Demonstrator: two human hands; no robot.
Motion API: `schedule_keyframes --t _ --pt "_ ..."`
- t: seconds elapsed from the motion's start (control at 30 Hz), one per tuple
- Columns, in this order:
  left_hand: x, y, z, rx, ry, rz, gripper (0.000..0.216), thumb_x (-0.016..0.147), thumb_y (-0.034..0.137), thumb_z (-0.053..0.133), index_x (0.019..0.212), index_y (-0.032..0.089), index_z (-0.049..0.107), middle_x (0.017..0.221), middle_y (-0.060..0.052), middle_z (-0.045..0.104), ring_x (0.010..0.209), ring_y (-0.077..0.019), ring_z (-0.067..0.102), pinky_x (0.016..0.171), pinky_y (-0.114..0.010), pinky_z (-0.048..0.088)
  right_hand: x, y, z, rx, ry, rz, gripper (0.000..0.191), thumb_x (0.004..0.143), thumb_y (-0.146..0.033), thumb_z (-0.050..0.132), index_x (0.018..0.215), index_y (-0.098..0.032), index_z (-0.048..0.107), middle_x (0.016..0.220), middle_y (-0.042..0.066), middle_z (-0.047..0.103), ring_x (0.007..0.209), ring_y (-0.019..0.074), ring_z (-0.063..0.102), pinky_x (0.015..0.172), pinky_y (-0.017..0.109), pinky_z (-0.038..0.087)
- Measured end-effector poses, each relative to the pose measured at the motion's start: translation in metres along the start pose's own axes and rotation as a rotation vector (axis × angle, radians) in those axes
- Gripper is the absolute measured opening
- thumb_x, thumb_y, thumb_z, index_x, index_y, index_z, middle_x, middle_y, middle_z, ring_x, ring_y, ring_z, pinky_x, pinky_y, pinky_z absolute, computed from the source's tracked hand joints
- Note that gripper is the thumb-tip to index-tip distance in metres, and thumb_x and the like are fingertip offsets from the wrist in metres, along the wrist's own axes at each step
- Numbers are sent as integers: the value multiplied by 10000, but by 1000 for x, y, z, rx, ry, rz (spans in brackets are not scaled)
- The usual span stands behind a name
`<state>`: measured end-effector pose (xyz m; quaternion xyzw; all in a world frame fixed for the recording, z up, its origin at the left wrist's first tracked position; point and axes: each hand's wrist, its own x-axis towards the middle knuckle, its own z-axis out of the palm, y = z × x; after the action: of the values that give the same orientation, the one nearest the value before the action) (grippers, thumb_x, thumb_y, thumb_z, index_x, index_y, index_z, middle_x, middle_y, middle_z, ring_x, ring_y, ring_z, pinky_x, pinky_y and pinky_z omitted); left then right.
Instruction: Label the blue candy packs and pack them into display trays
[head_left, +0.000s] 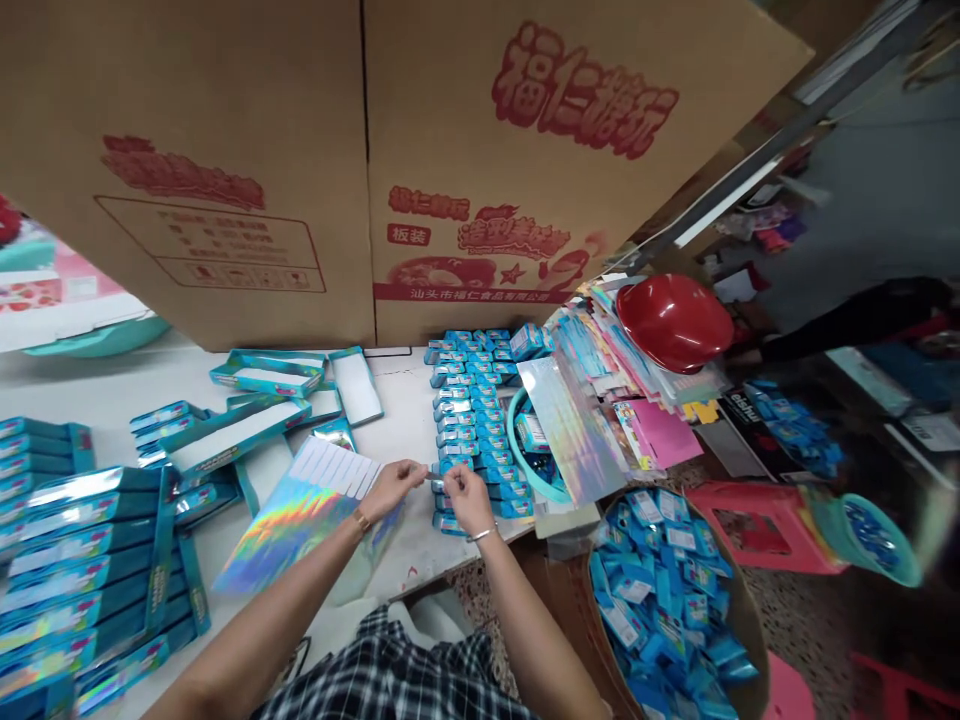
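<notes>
My left hand (399,486) is closed in a pinch, above the table edge near the right end of a shiny rainbow-coloured sticker sheet (281,525) with white strips along its top. Close beside it, my right hand (466,500) is pinched too, over the front part of the rows of small blue boxes (457,420). Between the two sets of fingertips shows a small thin strip (435,477), and both hands seem to hold it. The fingers partly hide it and the boxes underneath.
Large cardboard cartons (367,200) wall off the back. Blue display trays (240,435) lie at left, near stacked blue cartons (90,570). Right of the rows are a teal basin (555,492), a silvery sheet (574,430), a red bowl (675,322) and a carton of blue boxes (757,640).
</notes>
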<state>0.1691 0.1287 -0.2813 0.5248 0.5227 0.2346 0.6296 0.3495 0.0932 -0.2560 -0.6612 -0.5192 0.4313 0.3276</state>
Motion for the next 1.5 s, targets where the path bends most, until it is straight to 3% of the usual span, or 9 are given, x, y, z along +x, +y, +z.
schedule_keyframes --t 0.13,0.27,0.37,0.67,0.93,1.33,1.5 --pt "11 -5 23 166 170 31 482 854 582 452 675 169 624 612 -7 623 595 -143 539 600 -248 385 13 6 -12 -201 -6 -8 133 837 -274 527 728 -229 589 635 -33 620 599 155 574 559 236 390" --pt "22 -4 46 304 306 -4 443 886 506 414 649 188 613 577 -3 598 567 -142 517 579 -248 335 32 13 -16 -599 107 -81 164 850 -225 528 697 -224 587 763 29 623 754 190 561 639 270 371" --pt "29 -3 58 384 358 -26 433 905 476 391 647 199 600 574 -8 589 564 -145 513 567 -250 299 45 21 -16 -733 138 -85 175 843 -211 537 677 -216 591 793 63 604 782 209 532 655 294 354" --pt "35 -5 61 476 381 -63 395 928 423 390 672 202 595 619 -29 625 577 -152 538 561 -255 258 55 31 -9 -809 163 -88 137 831 -201 549 730 -209 642 853 106 586 821 250 496 673 341 348" --pt "37 -21 65 424 383 -41 395 924 425 388 654 199 568 590 -14 581 574 -153 522 574 -253 265 50 37 -2 -834 161 -104 144 865 -174 507 819 -174 644 948 128 568 888 258 496 757 350 378" --pt "46 -49 85 151 512 -79 407 883 515 410 632 211 511 569 24 515 591 -142 498 577 -236 341 39 49 5 -516 305 -80 95 853 -148 494 896 -203 558 973 76 531 926 240 462 843 359 388" --pt "53 -60 90 132 510 -109 419 901 495 378 619 212 504 601 8 570 636 -159 559 605 -249 408 39 52 12 -439 343 -72 121 841 -141 489 907 -202 570 991 84 534 939 245 457 862 379 393"
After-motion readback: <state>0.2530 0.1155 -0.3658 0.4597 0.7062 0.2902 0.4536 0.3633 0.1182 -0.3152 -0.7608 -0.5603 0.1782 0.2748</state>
